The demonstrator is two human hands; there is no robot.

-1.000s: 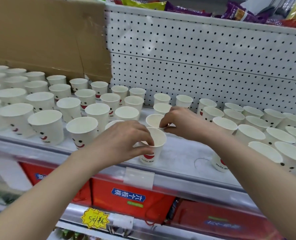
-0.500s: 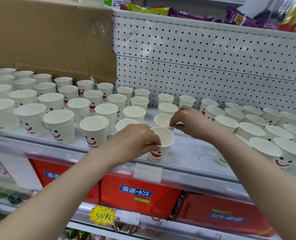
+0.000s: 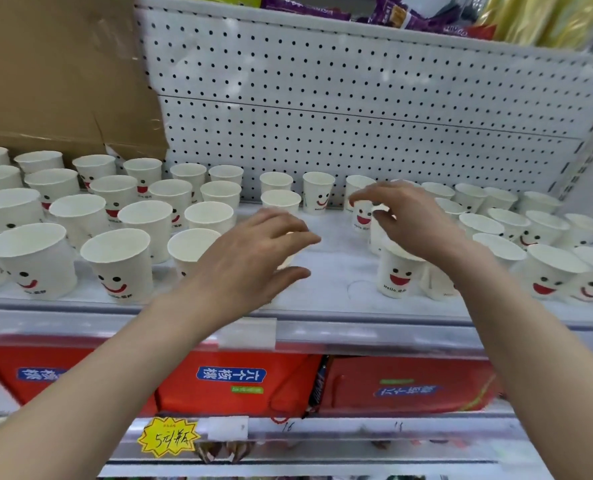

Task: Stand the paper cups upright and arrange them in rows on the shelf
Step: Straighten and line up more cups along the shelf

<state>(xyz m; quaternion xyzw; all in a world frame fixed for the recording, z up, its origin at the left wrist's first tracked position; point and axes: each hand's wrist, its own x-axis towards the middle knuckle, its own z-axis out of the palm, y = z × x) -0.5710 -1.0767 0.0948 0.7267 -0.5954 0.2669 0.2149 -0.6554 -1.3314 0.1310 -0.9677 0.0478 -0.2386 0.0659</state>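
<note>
Several white paper cups with red smiley faces stand upright on the white shelf (image 3: 326, 271). One group (image 3: 122, 261) fills the left side and another (image 3: 551, 271) the right. My left hand (image 3: 253, 258) hovers over the middle front with its fingers spread, holding nothing, and it hides most of a cup (image 3: 287, 262) beneath it. My right hand (image 3: 413, 223) is raised further back and to the right, fingers loosely spread, just beside a smiley cup (image 3: 362, 216). Another cup (image 3: 397, 275) stands below my right wrist.
A white pegboard wall (image 3: 323, 109) backs the shelf, and brown cardboard (image 3: 56, 71) leans at the back left. Snack packets (image 3: 409, 15) lie on the shelf above. Red boxes (image 3: 232, 386) fill the shelf below. A yellow price tag (image 3: 168, 437) hangs on the lower rail.
Both hands have let go of the two cups they held in the middle. The left hand has opened above the front one; the right hand has lifted and moved right.
</note>
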